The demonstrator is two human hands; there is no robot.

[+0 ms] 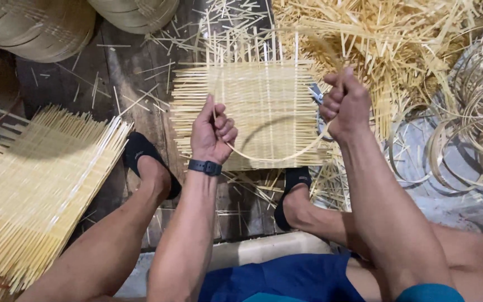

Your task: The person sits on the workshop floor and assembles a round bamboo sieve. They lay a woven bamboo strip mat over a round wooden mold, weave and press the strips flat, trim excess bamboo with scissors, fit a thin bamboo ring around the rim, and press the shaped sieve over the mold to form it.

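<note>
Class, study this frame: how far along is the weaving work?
Done: a square woven mat lies flat on the floor. In hand: the left hand and right hand bend a thin bamboo strip into a curve above it. Left: the mat's strip ends stick out untrimmed, with no rim.

Evenly lit, slightly soft overhead view of a weaving spot.

Light was diffuse and fairly bright, falling from above. A curved shadow lay across the woven bamboo mat (252,112). The floor planks (135,72) at upper left sat dim. The pale straw heap (387,39) looked near washed out. Edges bent slightly; the bent strip (275,157) blurred.
</note>
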